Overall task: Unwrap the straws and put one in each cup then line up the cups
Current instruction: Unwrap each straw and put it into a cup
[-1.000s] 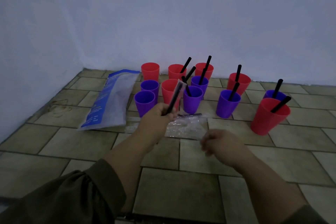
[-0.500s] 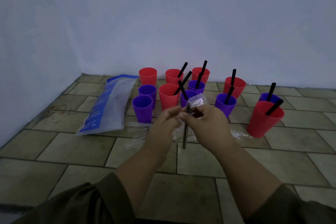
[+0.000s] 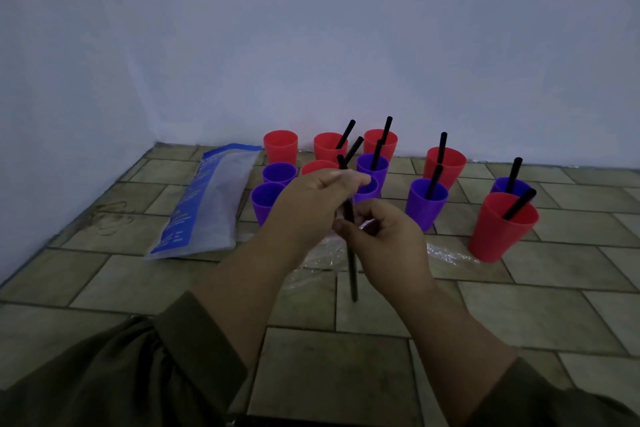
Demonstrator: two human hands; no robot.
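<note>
Cups (image 3: 426, 206) stand by the wall (image 3: 311, 45), bag (image 3: 207, 208) to their left, wrappers (image 3: 446, 253) before them.

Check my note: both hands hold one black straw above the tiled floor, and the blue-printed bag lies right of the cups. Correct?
Wrong on one point: the head view shows the blue-printed bag lying left of the cups, not right. The left hand and right hand do both hold the black straw above the tiled floor.

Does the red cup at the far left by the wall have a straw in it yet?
No straw yet. Nothing black sticks up from the far-left red cup, while the red cup beside it shows a straw.
</note>
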